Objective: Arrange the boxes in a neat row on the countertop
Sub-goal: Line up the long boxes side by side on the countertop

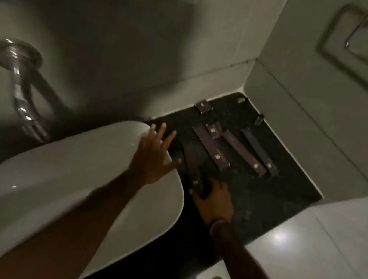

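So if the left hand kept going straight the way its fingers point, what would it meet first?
The left hand is spread open over the basin's rim, fingers pointing toward the back wall. Beyond the fingertips is only dark countertop, then that wall; the boxes lie off to its right. Depth is unclear.

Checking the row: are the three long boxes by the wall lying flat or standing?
Lying flat. The three long boxes lie side by side on the dark countertop, broad faces up.

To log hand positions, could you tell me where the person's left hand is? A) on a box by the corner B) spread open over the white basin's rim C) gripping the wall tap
B: the left hand is spread, fingers apart, over the white basin rim.
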Demonstrator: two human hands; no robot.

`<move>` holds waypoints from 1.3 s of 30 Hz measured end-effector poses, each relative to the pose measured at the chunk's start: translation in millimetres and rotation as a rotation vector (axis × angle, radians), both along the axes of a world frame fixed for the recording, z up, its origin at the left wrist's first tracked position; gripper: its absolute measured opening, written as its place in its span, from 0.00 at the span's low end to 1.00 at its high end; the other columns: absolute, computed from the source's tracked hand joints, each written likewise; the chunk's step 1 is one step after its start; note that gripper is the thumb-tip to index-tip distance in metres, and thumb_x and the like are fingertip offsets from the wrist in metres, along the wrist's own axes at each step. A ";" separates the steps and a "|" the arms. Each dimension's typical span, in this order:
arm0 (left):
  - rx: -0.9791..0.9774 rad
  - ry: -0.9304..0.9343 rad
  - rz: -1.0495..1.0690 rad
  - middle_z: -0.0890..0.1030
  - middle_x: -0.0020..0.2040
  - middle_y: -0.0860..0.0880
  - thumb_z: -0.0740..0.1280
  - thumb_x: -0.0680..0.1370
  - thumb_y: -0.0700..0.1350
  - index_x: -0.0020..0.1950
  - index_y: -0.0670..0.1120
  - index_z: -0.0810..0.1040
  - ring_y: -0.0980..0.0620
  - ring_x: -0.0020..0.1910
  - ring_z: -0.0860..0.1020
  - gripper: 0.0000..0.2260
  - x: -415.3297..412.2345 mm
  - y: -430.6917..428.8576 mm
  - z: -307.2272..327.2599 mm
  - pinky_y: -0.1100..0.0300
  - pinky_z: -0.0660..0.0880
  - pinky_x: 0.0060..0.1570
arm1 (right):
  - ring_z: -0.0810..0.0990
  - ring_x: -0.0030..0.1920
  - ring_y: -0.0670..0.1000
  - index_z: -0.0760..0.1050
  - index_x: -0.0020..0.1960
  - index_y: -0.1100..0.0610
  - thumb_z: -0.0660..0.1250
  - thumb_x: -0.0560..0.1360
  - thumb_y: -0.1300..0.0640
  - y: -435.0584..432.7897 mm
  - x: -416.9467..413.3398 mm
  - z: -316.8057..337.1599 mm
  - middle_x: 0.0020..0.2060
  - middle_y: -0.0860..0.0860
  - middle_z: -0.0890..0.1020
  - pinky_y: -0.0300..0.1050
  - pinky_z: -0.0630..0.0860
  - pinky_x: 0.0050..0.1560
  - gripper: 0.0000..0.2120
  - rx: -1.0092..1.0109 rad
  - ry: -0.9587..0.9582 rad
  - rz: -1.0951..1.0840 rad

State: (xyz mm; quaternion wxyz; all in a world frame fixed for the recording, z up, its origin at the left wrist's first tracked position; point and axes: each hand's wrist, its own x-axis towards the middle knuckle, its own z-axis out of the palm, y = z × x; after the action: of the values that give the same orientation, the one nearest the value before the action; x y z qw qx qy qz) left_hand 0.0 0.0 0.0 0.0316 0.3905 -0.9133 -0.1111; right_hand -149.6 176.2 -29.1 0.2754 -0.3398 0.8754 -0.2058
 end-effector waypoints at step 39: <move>-0.063 0.273 0.079 0.61 0.78 0.42 0.59 0.73 0.60 0.73 0.48 0.64 0.38 0.79 0.51 0.31 -8.7 -10.0 -47.9 0.33 0.58 0.72 | 0.72 0.52 0.43 0.67 0.70 0.44 0.63 0.72 0.28 54.4 -25.8 -30.1 0.56 0.43 0.68 0.35 0.72 0.42 0.33 -0.259 0.280 -0.147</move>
State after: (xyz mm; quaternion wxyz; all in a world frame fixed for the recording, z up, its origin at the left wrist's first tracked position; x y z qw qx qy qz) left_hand -8.7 -10.0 -47.9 0.1723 0.4064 -0.8874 -0.1332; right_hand -175.4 230.5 -59.2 0.0893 -0.3330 0.8937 -0.2871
